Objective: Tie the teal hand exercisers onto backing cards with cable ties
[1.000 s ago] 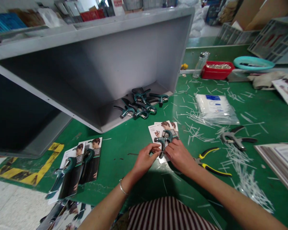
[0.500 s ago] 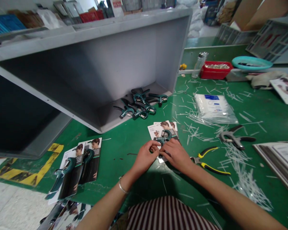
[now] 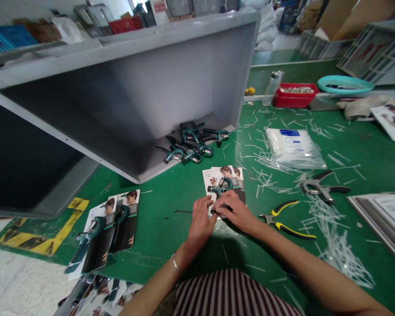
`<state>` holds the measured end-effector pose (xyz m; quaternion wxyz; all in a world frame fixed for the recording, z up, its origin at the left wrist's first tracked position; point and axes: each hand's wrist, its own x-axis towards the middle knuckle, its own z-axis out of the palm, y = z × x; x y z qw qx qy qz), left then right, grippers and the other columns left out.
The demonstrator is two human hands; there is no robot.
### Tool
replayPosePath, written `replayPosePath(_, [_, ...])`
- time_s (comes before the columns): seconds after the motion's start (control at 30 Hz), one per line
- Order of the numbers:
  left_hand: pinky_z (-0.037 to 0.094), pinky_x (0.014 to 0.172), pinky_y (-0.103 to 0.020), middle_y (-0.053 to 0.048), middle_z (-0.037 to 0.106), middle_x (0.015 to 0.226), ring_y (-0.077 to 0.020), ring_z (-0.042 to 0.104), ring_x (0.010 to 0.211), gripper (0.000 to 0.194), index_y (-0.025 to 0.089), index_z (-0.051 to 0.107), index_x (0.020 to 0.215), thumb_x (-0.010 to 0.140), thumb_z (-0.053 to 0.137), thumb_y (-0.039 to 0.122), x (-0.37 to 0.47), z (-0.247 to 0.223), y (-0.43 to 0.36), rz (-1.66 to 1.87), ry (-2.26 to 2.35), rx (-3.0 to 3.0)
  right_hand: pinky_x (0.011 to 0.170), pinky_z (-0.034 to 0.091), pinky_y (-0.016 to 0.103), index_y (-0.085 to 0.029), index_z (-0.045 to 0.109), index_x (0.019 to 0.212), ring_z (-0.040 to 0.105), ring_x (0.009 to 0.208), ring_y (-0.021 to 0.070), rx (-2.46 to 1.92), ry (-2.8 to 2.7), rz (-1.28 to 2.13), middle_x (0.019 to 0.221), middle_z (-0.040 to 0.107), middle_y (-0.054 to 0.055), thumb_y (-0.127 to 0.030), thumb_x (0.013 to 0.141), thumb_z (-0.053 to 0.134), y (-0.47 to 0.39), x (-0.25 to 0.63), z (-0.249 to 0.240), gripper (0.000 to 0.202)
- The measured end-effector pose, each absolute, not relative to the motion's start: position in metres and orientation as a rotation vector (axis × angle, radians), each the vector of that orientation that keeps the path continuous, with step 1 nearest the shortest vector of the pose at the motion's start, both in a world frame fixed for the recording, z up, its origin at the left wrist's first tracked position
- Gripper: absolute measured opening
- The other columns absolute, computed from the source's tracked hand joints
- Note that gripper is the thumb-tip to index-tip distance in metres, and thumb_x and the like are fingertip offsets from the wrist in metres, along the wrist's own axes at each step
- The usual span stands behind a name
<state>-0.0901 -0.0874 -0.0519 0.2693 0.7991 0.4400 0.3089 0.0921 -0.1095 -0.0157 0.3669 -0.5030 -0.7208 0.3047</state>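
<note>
A teal and black hand grip strengthener (image 3: 226, 184) with a metal spring lies on a printed backing card (image 3: 210, 177), and a second card (image 3: 238, 173) shows behind it. My left hand (image 3: 200, 221) is closed at the card's lower left edge, its fingertips against the card. Over the strengthener's black handle, my right hand (image 3: 234, 213) is closed in a pinch close to the left fingertips. What the right fingers pinch is too small and hidden to make out. Yellow and black pliers (image 3: 285, 219) lie open just right of my right hand.
A large grey crate (image 3: 151, 87) on its side holds several strengtheners (image 3: 192, 145). Carded strengtheners (image 3: 95, 232) lie at left. On the right are loose white cable ties (image 3: 342, 250), a bag of ties (image 3: 294, 147), a grey strengthener (image 3: 321, 188) and stacked cards (image 3: 382, 219).
My left hand has shifted down and its fingers have straightened along the card's edge. The right hand has drawn slightly down and left, uncovering more of the strengthener.
</note>
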Motion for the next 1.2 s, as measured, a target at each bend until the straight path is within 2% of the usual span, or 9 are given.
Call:
replayPosePath(0.2, [0.037,0.106,-0.053,-0.015,0.061,0.122,-0.0294,0.052,0.12,0.011,0.018,0.06,0.096,0.088,0.062,0.023,-0.092,-0.05,-0.077,0.822,1.309,2.177,0.091,0.038,0.04,-0.023,0.066,0.09,0.053,0.097,0.0218,-1.431,-1.872,0.677,0.092,0.07,0.003,-0.03,0.099,0.049,-0.118,0.105,-0.024,0.02])
replayPosePath(0.3, [0.04,0.104,-0.051,-0.012,0.063,0.119,-0.0282,0.056,0.115,0.013,0.018,0.06,0.092,0.084,0.066,0.026,-0.105,-0.03,-0.071,0.838,1.254,1.881,0.101,0.034,0.045,-0.024,0.062,0.114,0.05,0.116,0.0249,-1.535,-2.02,0.535,0.121,0.065,0.007,-0.038,0.097,0.05,-0.144,0.15,-0.012,0.025])
replayPosePath(0.37, [0.05,0.092,-0.045,-0.012,0.063,0.119,-0.0245,0.062,0.103,0.024,0.018,0.059,0.099,0.083,0.067,0.033,-0.118,-0.016,-0.065,0.844,1.184,1.505,0.107,0.029,0.052,-0.023,0.045,0.14,0.038,0.133,0.0329,-1.704,-2.158,0.39,0.146,0.047,0.013,-0.052,0.087,0.062,-0.17,0.194,-0.008,0.063])
replayPosePath(0.47, [0.055,0.063,-0.029,-0.009,0.064,0.105,-0.0153,0.063,0.075,0.04,0.016,0.058,0.111,0.082,0.068,0.041,-0.126,-0.003,-0.059,0.739,1.02,0.984,0.099,0.033,0.06,-0.013,0.034,0.148,0.04,0.129,0.0451,-1.906,-2.38,0.229,0.144,0.046,0.023,-0.06,0.069,0.073,-0.202,0.258,-0.013,0.099])
replayPosePath(0.57, [0.042,0.044,-0.019,-0.001,0.057,0.073,-0.0076,0.05,0.052,0.036,0.011,0.061,0.098,0.082,0.068,0.043,-0.115,0.001,-0.058,0.525,0.849,0.751,0.092,0.039,0.059,-0.012,0.055,0.131,0.053,0.113,0.0429,-2.004,-2.503,0.193,0.124,0.06,0.022,-0.044,0.071,0.072,-0.206,0.29,-0.017,0.07])
replayPosePath(0.67, [0.03,0.036,-0.015,0.003,0.051,0.063,-0.0049,0.042,0.044,0.033,0.013,0.059,0.093,0.082,0.067,0.043,-0.096,0.0,-0.06,0.486,0.787,0.745,0.086,0.048,0.046,-0.013,0.064,0.111,0.063,0.095,0.0318,-1.988,-2.49,0.459,0.104,0.066,0.017,-0.036,0.082,0.058,-0.194,0.289,-0.009,0.038])
replayPosePath(0.9, [0.024,0.032,-0.014,0.006,0.055,0.062,-0.0062,0.044,0.039,0.049,0.019,0.051,0.117,0.078,0.067,0.045,-0.084,-0.004,-0.07,0.587,1.005,1.025,0.088,0.05,0.037,-0.022,0.042,0.14,0.065,0.106,0.0278,-2.004,-2.066,1.168,0.131,0.061,0.013,-0.051,0.091,0.047,-0.183,0.251,0.006,0.058])
replayPosePath(1.07, [0.032,0.035,-0.016,0.006,0.056,0.062,-0.008,0.047,0.041,0.049,0.019,0.052,0.117,0.077,0.068,0.044,-0.075,-0.007,-0.069,0.61,1.048,1.174,0.072,0.049,0.036,-0.016,0.055,0.114,0.068,0.083,0.0285,-2.255,-2.18,0.999,0.099,0.07,0.015,-0.044,0.084,0.055,-0.164,0.217,0.009,0.041])
replayPosePath(1.2, [0.025,0.031,-0.015,0.007,0.053,0.057,-0.0062,0.04,0.036,0.04,0.018,0.054,0.105,0.077,0.066,0.043,-0.078,-0.003,-0.068,0.661,1.075,1.082,0.071,0.049,0.035,-0.017,0.056,0.115,0.068,0.083,0.0277,-2.287,-2.197,0.974,0.097,0.07,0.014,-0.039,0.088,0.05,-0.161,0.215,0.014,0.035])
